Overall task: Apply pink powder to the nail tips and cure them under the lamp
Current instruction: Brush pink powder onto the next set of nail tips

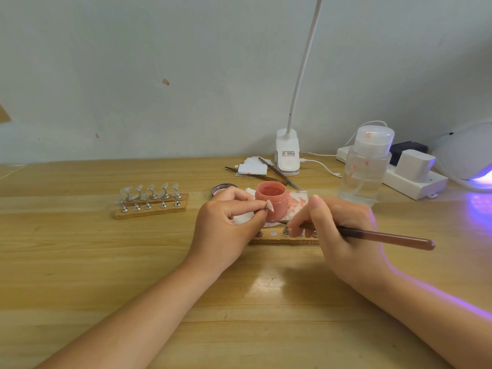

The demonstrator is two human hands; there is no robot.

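Observation:
My left hand (229,225) pinches a small nail tip on its metal stand (269,206), held just in front of the open jar of pink powder (272,199). My right hand (340,230) grips a brown brush (386,237), whose bristle end points left below the jar. Under both hands lies a wooden holder strip (282,239) with metal stand bases. Another wooden holder (151,207) with several clear nail tips on stands sits to the left. The curing lamp (468,155) glows purple at the far right.
A clear pump bottle (366,169) stands right of the jar. Behind it lie a power strip (415,179) with plugs, a clip desk lamp (287,155), tweezers (279,174), white pads (253,166), the jar lid (222,188) and a pink-stained tissue (296,202).

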